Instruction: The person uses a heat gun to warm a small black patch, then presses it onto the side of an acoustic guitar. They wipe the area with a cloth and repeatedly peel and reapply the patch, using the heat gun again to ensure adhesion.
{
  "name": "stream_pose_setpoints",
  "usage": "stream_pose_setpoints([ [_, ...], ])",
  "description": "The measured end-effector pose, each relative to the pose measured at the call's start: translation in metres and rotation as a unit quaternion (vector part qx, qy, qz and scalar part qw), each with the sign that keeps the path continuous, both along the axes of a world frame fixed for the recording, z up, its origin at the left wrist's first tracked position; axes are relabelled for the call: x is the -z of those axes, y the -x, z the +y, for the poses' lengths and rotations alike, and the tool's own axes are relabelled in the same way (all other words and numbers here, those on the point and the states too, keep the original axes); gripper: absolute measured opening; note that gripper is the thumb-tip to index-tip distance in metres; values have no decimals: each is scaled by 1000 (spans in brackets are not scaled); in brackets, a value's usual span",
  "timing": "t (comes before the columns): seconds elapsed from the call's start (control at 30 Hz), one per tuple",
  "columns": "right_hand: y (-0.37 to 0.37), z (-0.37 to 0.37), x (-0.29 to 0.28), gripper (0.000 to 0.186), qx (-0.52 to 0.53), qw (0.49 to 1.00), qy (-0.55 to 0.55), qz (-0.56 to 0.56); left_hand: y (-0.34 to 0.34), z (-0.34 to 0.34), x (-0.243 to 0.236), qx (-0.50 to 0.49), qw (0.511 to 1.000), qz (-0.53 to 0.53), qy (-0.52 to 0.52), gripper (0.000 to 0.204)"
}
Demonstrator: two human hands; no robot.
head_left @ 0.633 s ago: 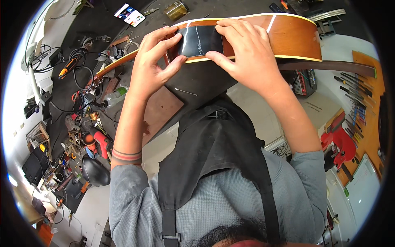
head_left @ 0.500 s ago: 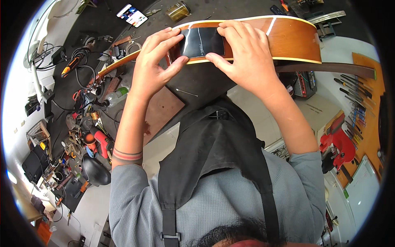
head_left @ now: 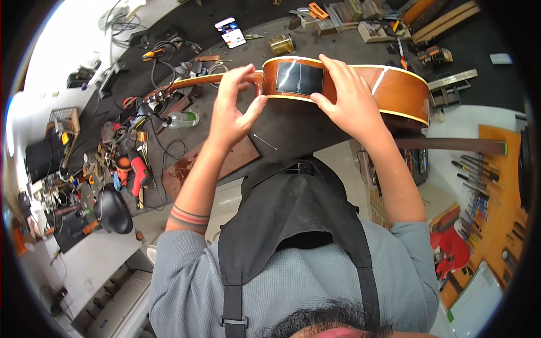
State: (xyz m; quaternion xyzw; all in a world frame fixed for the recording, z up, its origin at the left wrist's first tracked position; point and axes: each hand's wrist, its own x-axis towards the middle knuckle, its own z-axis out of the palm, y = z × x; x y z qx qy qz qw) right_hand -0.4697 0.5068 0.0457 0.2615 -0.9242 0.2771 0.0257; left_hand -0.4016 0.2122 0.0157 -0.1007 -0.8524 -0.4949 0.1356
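Brown glossy wooden acoustic guitar w/ cream edging (head_left: 389, 90) lies on its side over the dark grey workbench (head_left: 298, 127), curved side up, neck to the left. A glossy black rectangular sheet (head_left: 301, 78) lies on that side near the neck end, pale streak down it.

L hand (head_left: 234, 104) is spread, thumb & fingers parted around the neck joint; can't tell if the tips touch. R hand (head_left: 349, 98) spans the side: fingers at far edge, thumb at near edge by the sheet's corner. Can't tell how hard it grips.

To do it well, I'd say: support the body w/ both hands, press evenly on the edges, keep tips off the sheet's shiny face, watch that its corners don't lift, & don't twist at the neck.

Vs. approx 0.5 s ago: L hand is off the sheet's left end & over at the neck joint, so that end is uncovered; R hand is still by the right end. Whole view is shifted too, w/ more bench showing beyond the guitar.
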Motion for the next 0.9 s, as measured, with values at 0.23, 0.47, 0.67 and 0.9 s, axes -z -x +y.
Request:
stream_pose_setpoints([
  [0.23,5,-16,-27,68,-109,988,3,113,-102,45,26,-163,976,-39,-141,52],
  [0.47,-69,-77,-41,8,-284,940,182,-47,-211,57,43,-263,922,-132,-251,17],
  [0.67,-127,-176,-1,51,-377,917,39,-120,-277,19,35,-330,865,-186,-330,17],
  [0.9,-191,-298,39,36,-382,921,5,-80,-376,-241,74,-519,851,-20,81,41],
])
